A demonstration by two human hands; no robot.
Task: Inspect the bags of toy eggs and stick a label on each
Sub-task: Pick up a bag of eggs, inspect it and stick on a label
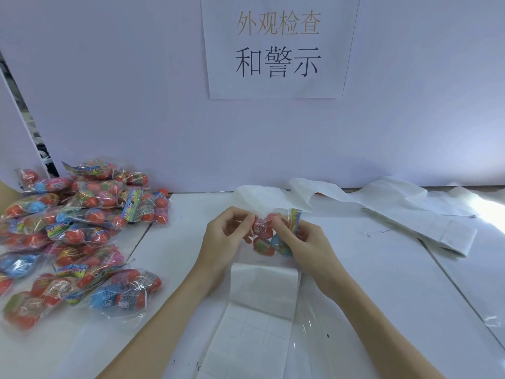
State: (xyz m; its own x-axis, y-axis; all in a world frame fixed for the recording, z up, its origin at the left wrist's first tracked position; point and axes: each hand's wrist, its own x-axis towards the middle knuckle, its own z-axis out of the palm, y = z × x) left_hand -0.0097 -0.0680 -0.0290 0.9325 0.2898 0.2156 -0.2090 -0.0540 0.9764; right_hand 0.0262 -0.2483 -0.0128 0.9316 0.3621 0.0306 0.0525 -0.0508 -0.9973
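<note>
A clear bag of toy eggs [266, 242], with red and blue eggs and a colourful header card, is held over the table centre. My left hand [226, 239] pinches its left edge with curled fingers. My right hand [297, 242] grips its right side near the header. Just below the hands lies a white label sheet [262, 296], a strip with a grid of rectangular labels running toward me. A big heap of bagged toy eggs [73, 231] fills the table's left side.
Used white backing strips [396, 212] trail across the far right of the white table [410, 283]. A white partition wall with a paper sign [278, 47] stands right behind the table. A clear film piece [311, 324] lies beside the label sheet.
</note>
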